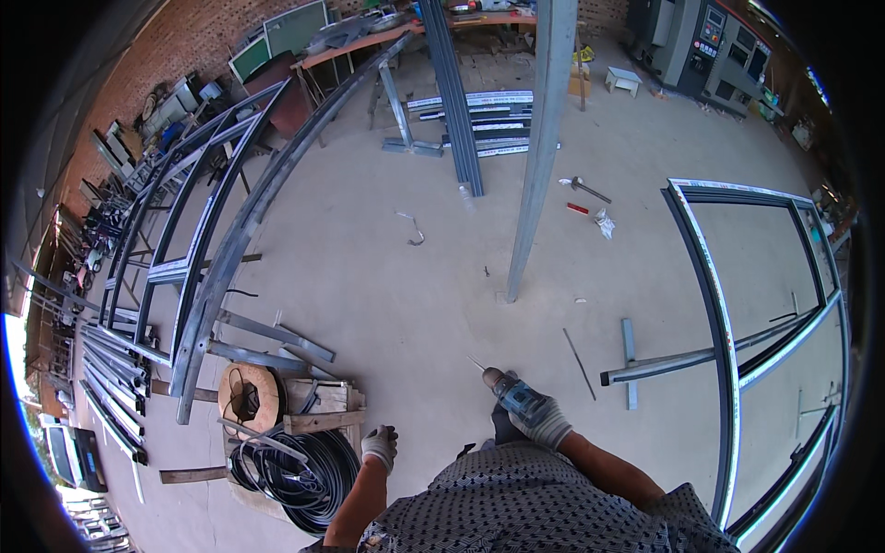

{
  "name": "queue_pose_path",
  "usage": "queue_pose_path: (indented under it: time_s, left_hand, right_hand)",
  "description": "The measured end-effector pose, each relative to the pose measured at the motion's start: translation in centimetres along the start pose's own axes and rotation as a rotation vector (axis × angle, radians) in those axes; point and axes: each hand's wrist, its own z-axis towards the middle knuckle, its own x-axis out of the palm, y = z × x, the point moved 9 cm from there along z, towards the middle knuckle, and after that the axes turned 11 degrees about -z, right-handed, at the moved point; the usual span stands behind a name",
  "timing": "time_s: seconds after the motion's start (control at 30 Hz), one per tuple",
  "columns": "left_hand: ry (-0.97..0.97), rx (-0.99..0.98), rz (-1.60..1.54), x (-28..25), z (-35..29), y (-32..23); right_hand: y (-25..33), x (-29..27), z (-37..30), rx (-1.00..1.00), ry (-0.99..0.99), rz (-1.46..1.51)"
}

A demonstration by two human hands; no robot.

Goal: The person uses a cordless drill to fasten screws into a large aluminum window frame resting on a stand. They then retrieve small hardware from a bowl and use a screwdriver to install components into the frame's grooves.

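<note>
My right hand (544, 425), in a pale knitted glove, grips a blue and dark power drill (519, 394) in front of my body. Its long thin bit points forward and to the left, over the bare concrete, touching nothing. My left hand (380, 447), gloved too, hangs low with its fingers curled in and nothing visible in them. Just left of it lies a coil of black cable or hose (309, 479), beside a wooden crate (324, 405). A tan round thing like a straw hat (251, 398) rests on the crate's far left side.
A steel post (539, 157) stands ahead. Dark metal frames lean at left (189, 212) and right (714, 295), the right one near a horizontal bar (659, 367). A hammer (591, 190) and a thin rod (580, 364) lie on the floor. Machinery (705, 51) stands at the far right.
</note>
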Motion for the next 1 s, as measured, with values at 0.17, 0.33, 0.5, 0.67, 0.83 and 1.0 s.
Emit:
queue_pose_path:
  time_s: [0.17,0.33,0.5,0.67,0.83,1.0]
  left_hand:
    - [-0.051,-0.158,0.024,2.0,4.6,0.9]
    - [0.095,-0.207,-0.151,2.3,9.8,-5.0]
    - [-0.067,-0.172,-0.095,8.6,15.6,-13.8]
    - [-0.010,-0.184,-0.042,19.6,21.8,-22.8]
    - [0.003,-0.131,0.305,28.5,31.4,-36.1]
    - [0.051,0.049,0.540,43.1,35.2,-54.6]
  right_hand:
    - [-0.1,-2.7,12.3,-0.314,-0.323,-0.017]
    - [4.6,-10.6,25.2,-0.327,-0.328,-0.106]
    - [6.7,-17.0,36.5,-0.280,-0.213,-0.190]
    - [4.1,-18.8,46.3,-0.328,-0.376,-0.108]
    - [2.9,-20.6,53.8,0.009,-0.205,-0.386]
    - [0.8,-26.2,57.9,0.253,-0.145,-0.828]
